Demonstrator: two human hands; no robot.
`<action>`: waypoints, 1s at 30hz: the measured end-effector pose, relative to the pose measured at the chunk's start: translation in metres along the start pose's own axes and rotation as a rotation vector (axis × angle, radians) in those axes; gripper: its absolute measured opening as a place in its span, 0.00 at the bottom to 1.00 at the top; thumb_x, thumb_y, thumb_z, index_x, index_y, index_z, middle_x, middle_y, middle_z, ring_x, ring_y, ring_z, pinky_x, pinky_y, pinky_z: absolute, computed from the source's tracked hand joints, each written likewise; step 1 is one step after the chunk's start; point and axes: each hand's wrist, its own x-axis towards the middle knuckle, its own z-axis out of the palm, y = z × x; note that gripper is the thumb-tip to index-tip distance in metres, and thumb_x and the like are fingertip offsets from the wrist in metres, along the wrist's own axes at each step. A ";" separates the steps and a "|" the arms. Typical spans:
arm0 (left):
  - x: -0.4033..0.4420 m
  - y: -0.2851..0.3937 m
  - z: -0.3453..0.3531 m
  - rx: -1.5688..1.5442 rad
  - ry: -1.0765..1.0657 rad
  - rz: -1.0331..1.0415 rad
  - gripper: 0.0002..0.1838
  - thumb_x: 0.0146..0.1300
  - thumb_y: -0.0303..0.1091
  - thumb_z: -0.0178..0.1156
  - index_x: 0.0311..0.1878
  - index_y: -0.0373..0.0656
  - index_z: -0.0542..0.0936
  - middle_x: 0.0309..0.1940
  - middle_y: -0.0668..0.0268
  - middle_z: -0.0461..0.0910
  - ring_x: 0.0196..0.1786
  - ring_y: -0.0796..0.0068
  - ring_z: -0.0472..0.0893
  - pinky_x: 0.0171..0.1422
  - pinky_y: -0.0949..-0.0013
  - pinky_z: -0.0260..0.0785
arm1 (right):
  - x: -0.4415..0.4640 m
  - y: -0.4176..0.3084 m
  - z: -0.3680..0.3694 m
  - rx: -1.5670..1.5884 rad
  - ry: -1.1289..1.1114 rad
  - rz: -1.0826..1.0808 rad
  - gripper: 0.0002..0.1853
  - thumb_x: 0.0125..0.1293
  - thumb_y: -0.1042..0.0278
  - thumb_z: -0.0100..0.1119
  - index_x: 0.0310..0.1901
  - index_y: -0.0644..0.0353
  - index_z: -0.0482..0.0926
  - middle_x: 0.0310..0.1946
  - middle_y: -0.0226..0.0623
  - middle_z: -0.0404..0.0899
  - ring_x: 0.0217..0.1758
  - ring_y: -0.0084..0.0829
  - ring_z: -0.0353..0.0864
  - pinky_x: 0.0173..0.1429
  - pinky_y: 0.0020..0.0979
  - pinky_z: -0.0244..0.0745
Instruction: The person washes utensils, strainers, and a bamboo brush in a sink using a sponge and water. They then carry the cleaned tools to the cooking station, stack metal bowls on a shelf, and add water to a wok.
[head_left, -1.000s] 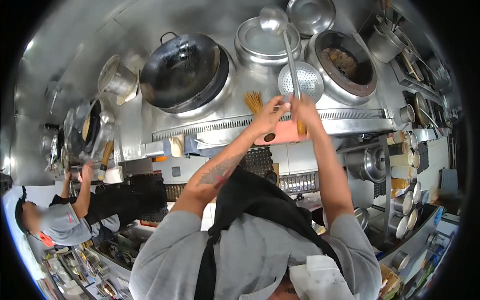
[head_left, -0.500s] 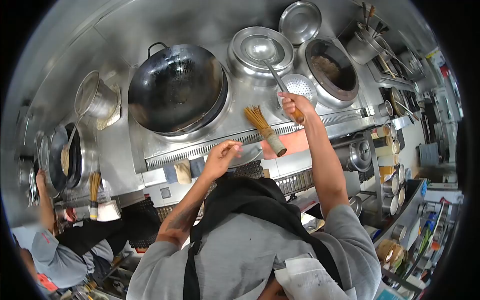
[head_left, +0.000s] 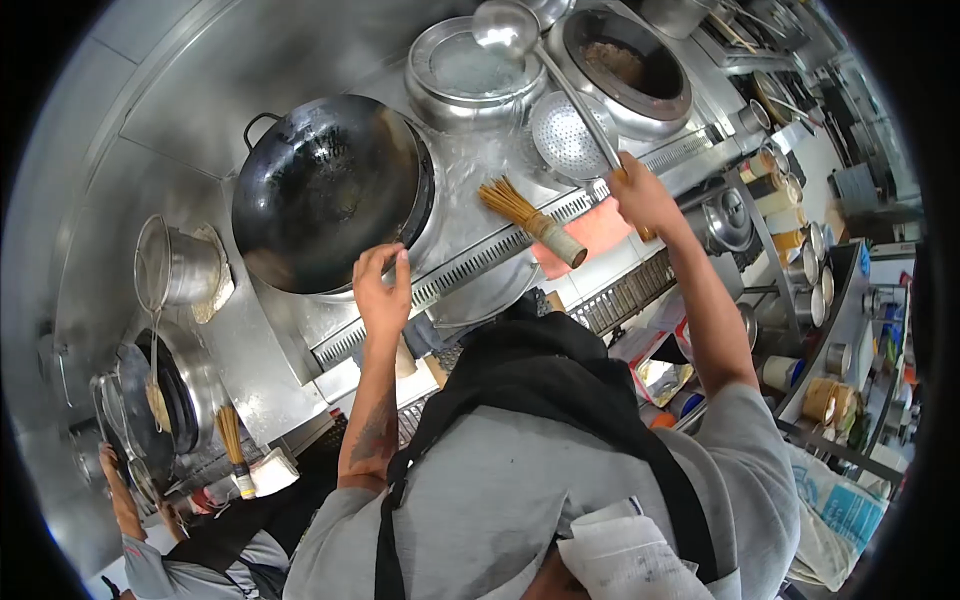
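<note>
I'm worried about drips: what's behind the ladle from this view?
Behind the ladle, held in the right hand, are the steel pot and the perforated strainer. Its bowl covers part of the pot's rim; its shaft hides a strip of the strainer.

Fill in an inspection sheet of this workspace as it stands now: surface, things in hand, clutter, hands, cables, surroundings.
Surface: metal counter, shiny, with a slotted grille along its front.
Things in hand: ladle, raised; black wok at the left hand.
Clutter: bristle brush lying across the grille, beside a pink flat item; perforated skimmer behind them.
Right hand: closed around the ladle's handle.
Left hand: fingertips at the wok's near rim; contact or grip unclear.
Cables: nothing seen.
Surroundings: another person's arm at far left; containers on the right.
</note>
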 end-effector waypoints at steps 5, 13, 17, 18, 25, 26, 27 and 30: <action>0.002 -0.019 0.022 0.088 -0.187 -0.273 0.10 0.64 0.36 0.64 0.40 0.38 0.80 0.31 0.53 0.84 0.36 0.51 0.83 0.44 0.53 0.73 | 0.090 0.019 0.058 -0.535 0.237 -0.056 0.17 0.67 0.73 0.44 0.56 0.70 0.69 0.39 0.61 0.83 0.43 0.59 0.84 0.49 0.53 0.79; -0.009 -0.009 0.007 0.086 -0.103 -0.296 0.09 0.63 0.34 0.66 0.37 0.37 0.80 0.29 0.51 0.83 0.33 0.53 0.84 0.41 0.56 0.74 | 0.203 -0.118 0.043 0.746 -0.293 0.252 0.14 0.65 0.78 0.47 0.21 0.57 0.66 0.14 0.27 0.66 0.12 0.20 0.65 0.13 0.23 0.61; -0.020 0.001 0.000 0.117 -0.027 -0.261 0.12 0.59 0.36 0.69 0.44 0.41 0.84 0.39 0.55 0.82 0.43 0.55 0.80 0.54 0.57 0.71 | 0.233 -0.153 0.002 0.546 -0.330 0.092 0.11 0.64 0.77 0.46 0.22 0.61 0.70 0.17 0.35 0.72 0.13 0.26 0.69 0.16 0.29 0.66; -0.021 0.004 0.000 0.170 0.028 -0.173 0.14 0.58 0.36 0.70 0.45 0.41 0.84 0.44 0.56 0.81 0.47 0.55 0.79 0.58 0.57 0.69 | 0.232 -0.161 -0.008 0.102 -0.311 -0.011 0.07 0.62 0.76 0.47 0.27 0.64 0.73 0.21 0.44 0.77 0.17 0.35 0.76 0.22 0.35 0.71; -0.016 0.007 -0.014 0.068 0.086 -0.194 0.13 0.57 0.33 0.70 0.44 0.40 0.85 0.51 0.57 0.78 0.58 0.53 0.74 0.66 0.55 0.65 | 0.216 -0.105 -0.001 -0.359 0.173 -0.285 0.21 0.63 0.70 0.50 0.57 0.69 0.71 0.44 0.70 0.80 0.53 0.63 0.80 0.60 0.53 0.73; -0.012 0.008 -0.015 0.043 0.109 -0.171 0.12 0.56 0.32 0.70 0.44 0.41 0.85 0.51 0.57 0.78 0.58 0.54 0.74 0.66 0.55 0.65 | 0.202 -0.107 0.007 -0.352 0.183 -0.283 0.21 0.63 0.70 0.50 0.57 0.69 0.71 0.44 0.70 0.80 0.53 0.63 0.80 0.60 0.53 0.73; -0.010 0.008 -0.017 0.028 0.110 -0.163 0.11 0.56 0.30 0.70 0.42 0.41 0.85 0.50 0.58 0.79 0.58 0.55 0.75 0.65 0.56 0.66 | 0.183 -0.110 0.024 -0.358 0.214 -0.210 0.22 0.62 0.70 0.51 0.57 0.69 0.71 0.45 0.71 0.79 0.54 0.63 0.79 0.61 0.53 0.73; 0.004 0.018 -0.027 0.024 0.078 -0.072 0.10 0.56 0.29 0.69 0.42 0.42 0.85 0.50 0.60 0.79 0.58 0.57 0.75 0.63 0.58 0.66 | 0.166 -0.086 0.051 -0.339 0.277 -0.185 0.22 0.65 0.69 0.50 0.59 0.70 0.68 0.40 0.70 0.79 0.47 0.64 0.80 0.54 0.54 0.74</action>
